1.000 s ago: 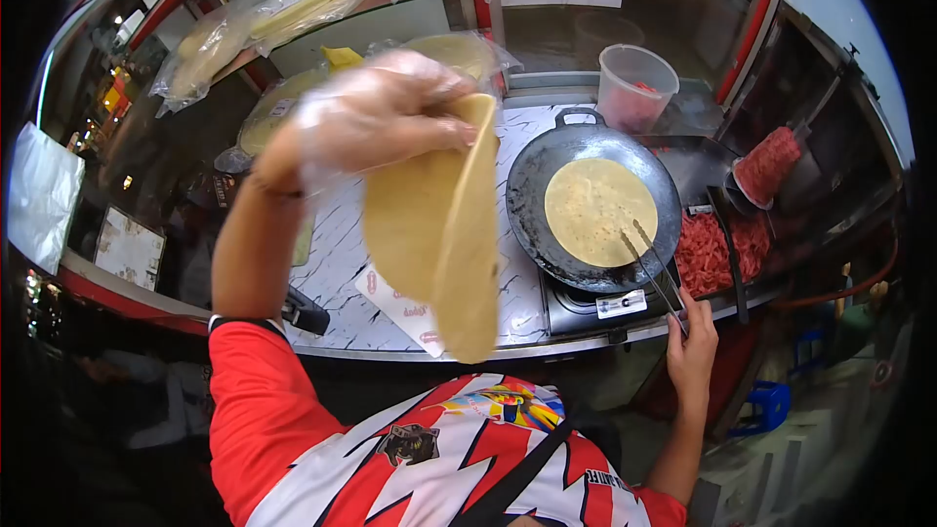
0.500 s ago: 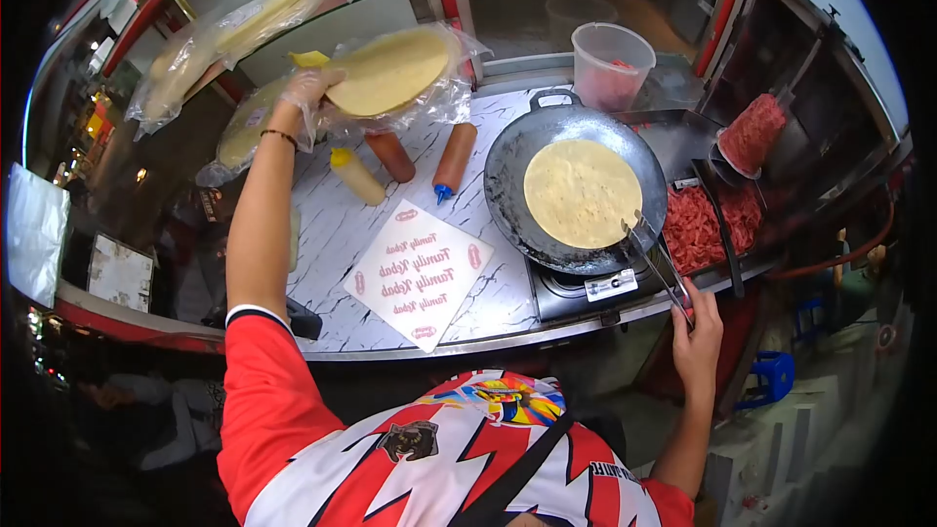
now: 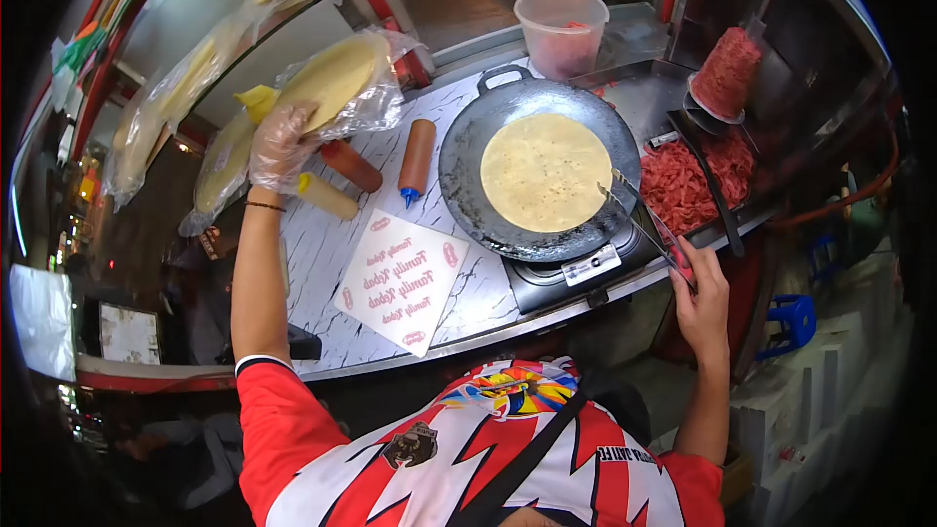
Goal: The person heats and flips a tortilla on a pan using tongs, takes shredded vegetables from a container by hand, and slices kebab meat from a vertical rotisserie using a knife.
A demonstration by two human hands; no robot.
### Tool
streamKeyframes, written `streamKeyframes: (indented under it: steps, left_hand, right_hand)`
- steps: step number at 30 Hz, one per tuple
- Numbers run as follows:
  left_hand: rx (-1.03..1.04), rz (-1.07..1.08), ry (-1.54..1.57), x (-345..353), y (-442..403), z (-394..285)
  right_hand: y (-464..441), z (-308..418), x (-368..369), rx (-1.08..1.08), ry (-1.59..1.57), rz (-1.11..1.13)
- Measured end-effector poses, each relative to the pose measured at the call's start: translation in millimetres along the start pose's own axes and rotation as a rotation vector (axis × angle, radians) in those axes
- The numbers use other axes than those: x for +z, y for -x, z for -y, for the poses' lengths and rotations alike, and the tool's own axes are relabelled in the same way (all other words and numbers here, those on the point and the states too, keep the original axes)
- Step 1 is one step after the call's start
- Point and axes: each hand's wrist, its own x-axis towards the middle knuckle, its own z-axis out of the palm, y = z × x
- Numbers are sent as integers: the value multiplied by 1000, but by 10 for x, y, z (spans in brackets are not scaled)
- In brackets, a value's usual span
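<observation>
My left hand (image 3: 281,144), in a clear plastic glove, has its fingers closed at the near edge of a plastic bag of flatbreads (image 3: 337,78); the fingertips are partly hidden. My right hand (image 3: 703,295) grips metal tongs (image 3: 646,224) with red on the handle. Their tips are at the right edge of a round flatbread (image 3: 545,174), which lies flat in a dark wok (image 3: 467,181). Beneath the wok is a portable stove (image 3: 576,278). Below my left hand lie a red sauce bottle (image 3: 353,166) and a pale bottle with a yellow cap (image 3: 327,195).
An orange bottle (image 3: 418,151) lies near printed wrapping paper (image 3: 400,283) on the marbled counter. Right of the wok, shredded meat (image 3: 695,181) fills a tray with a black-handled tool (image 3: 717,200). Behind stand a meat cone (image 3: 727,73) and a plastic tub (image 3: 558,34). More bagged flatbreads (image 3: 161,122) hang left.
The view has shifted, so the counter items appear farther left. My left hand has moved down toward me along the flatbread bag. The tongs remain at the flatbread's right edge.
</observation>
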Motion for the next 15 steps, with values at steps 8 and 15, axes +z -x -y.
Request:
streamKeyframes:
  steps: [8,15]
  left_hand:
    - [-318,158,149,304,-318,-16]
    - [-266,-306,-88,-307,209,-1181]
  right_hand:
    - [-366,-224,69,-67,-22,-1]
    - [-613,-314,235,-187,83,189]
